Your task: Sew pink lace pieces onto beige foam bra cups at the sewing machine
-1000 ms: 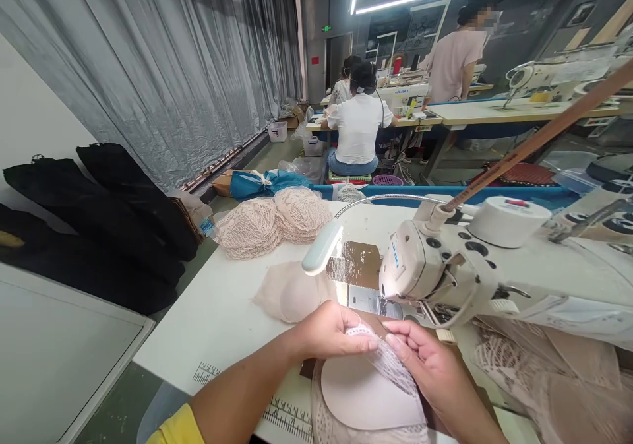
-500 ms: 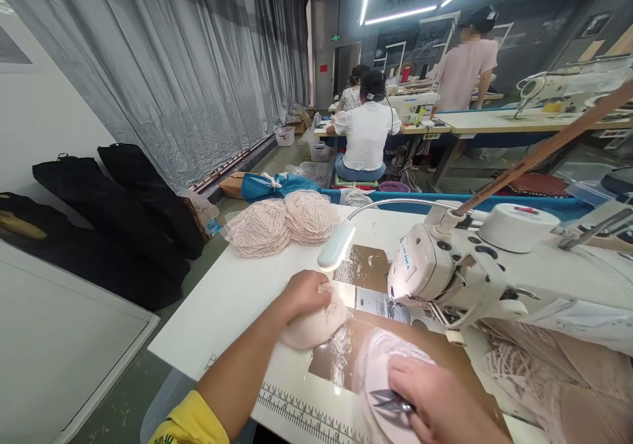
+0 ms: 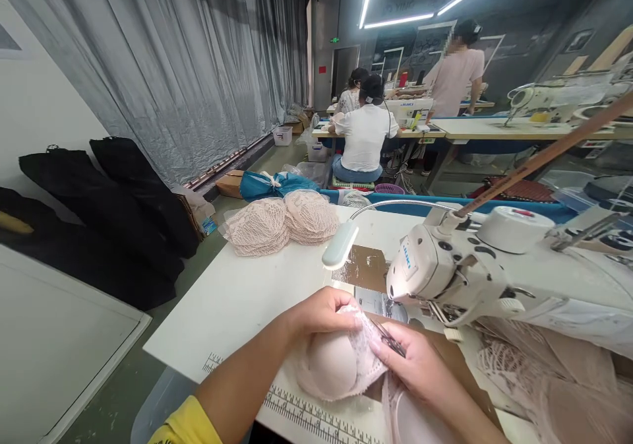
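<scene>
My left hand point(image 3: 324, 312) pinches the upper lace edge of a pale pink bra point(image 3: 333, 365), whose padded cup bulges toward me above the table. My right hand point(image 3: 413, 355) is closed round dark metal thread snips point(image 3: 391, 342), and its thumb and fingers also press on the lace beside them. The snips' blades are partly hidden by the lace and fingers. A second cup of the bra hangs below my right hand, near the bottom of the view. Just beyond my hands is the head of a white sewing machine point(image 3: 420, 266).
Stacked lace pieces point(image 3: 281, 223) lie on the far side of the white table point(image 3: 222, 292). A lamp point(image 3: 341, 245) leans over the machine bed. More pink lace garments point(image 3: 548, 378) are heaped at the right. A printed ruler point(image 3: 306, 417) runs along the near edge. Co-workers point(image 3: 364, 130) are further back.
My hands have come together at the bra's lace. The right hand moved up and inward with the snips. The left cup has turned and been lifted nearer to me.
</scene>
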Demonstrator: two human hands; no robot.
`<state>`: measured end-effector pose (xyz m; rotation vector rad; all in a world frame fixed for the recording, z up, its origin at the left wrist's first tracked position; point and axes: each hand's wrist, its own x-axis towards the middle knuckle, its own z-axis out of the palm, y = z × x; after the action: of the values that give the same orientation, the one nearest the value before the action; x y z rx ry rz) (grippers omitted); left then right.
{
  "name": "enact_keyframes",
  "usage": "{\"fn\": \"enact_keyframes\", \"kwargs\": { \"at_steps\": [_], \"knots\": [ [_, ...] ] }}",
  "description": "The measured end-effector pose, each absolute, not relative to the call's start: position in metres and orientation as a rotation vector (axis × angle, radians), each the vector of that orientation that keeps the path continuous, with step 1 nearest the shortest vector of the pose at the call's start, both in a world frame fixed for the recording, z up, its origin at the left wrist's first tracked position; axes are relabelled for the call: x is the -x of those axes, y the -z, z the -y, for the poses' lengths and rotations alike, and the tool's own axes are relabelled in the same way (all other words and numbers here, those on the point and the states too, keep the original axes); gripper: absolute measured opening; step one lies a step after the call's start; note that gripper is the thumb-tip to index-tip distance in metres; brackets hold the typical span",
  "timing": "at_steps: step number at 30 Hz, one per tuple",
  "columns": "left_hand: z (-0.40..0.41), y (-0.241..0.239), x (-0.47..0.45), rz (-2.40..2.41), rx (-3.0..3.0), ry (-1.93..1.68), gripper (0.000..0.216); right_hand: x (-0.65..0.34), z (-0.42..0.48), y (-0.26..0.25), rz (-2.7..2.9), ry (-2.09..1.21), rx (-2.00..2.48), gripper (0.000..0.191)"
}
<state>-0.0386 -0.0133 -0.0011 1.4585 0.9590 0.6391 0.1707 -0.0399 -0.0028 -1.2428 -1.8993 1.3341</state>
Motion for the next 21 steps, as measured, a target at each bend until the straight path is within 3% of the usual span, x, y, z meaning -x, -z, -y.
{"fn": "enact_keyframes", "kwargs": {
  "at_steps": [8, 12, 17, 21],
  "knots": [
    [0.017, 0.002, 0.032, -1.018, -1.729, -0.727, 0.037, -0.174, 0.043, 0.013, 1.893, -1.295, 1.201, 0.034],
    [0.017, 0.007, 0.027, -0.956, -1.575, -0.621, 0.034, -0.178, 0.044, 0.011, 1.847, -1.289, 1.216, 0.032],
    [0.017, 0.006, 0.027, -0.837, -1.366, -0.538, 0.033, -0.194, 0.041, 0.023, 1.721, -1.328, 1.283, 0.047],
    [0.018, 0.006, 0.026, -0.804, -1.251, -0.540, 0.037, -0.203, 0.036, 0.031, 1.791, -1.331, 1.292, 0.044]
  ]
}}
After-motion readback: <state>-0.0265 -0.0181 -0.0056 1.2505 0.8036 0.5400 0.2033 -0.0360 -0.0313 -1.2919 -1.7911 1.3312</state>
